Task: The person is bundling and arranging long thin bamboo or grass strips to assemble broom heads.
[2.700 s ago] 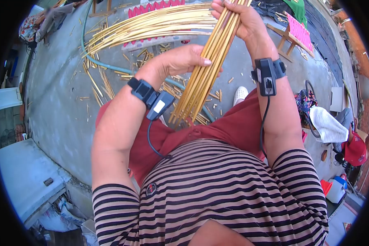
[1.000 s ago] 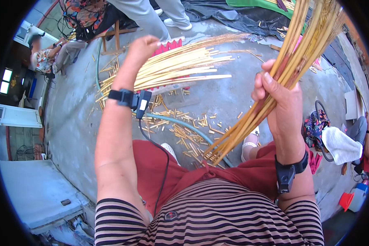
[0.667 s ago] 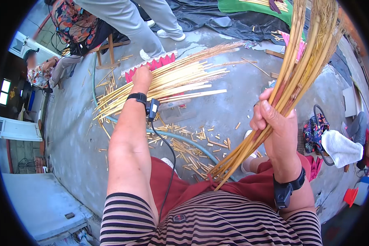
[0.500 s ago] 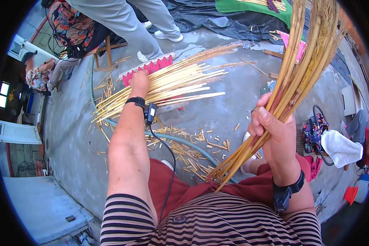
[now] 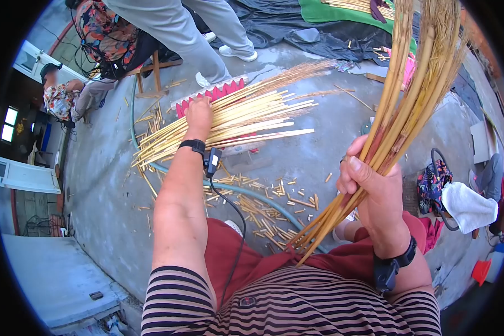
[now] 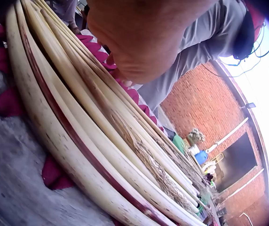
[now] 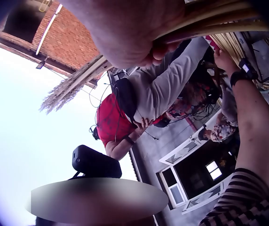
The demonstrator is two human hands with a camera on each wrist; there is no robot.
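Observation:
My right hand (image 5: 378, 185) grips a bundle of long dry stalks (image 5: 395, 129); their brushy tops point up and away, and the cut lower ends hang over my lap. In the right wrist view the bundle's feathery tops (image 7: 61, 92) stick out past the hand. My left hand (image 5: 199, 117) reaches down at the far edge of a pile of pale stalks (image 5: 252, 115). The left wrist view shows its fingertips right at the outermost stalks (image 6: 97, 94), with most of the fingers hidden behind the hand. Whether they pinch a stalk I cannot tell.
The pile lies across a low stand with pink scalloped trim (image 5: 229, 88). Short cut pieces (image 5: 263, 215) litter the concrete around a blue-green hose (image 5: 263, 200). A person in grey trousers (image 5: 207, 33) stands just beyond. At right are a bag (image 5: 431, 182) and a white towel (image 5: 467, 204).
Earlier both hands held the bundle; the left let go, rose and came down to the pile's far edge. The right hand keeps its grip, now lower and nearer my body.

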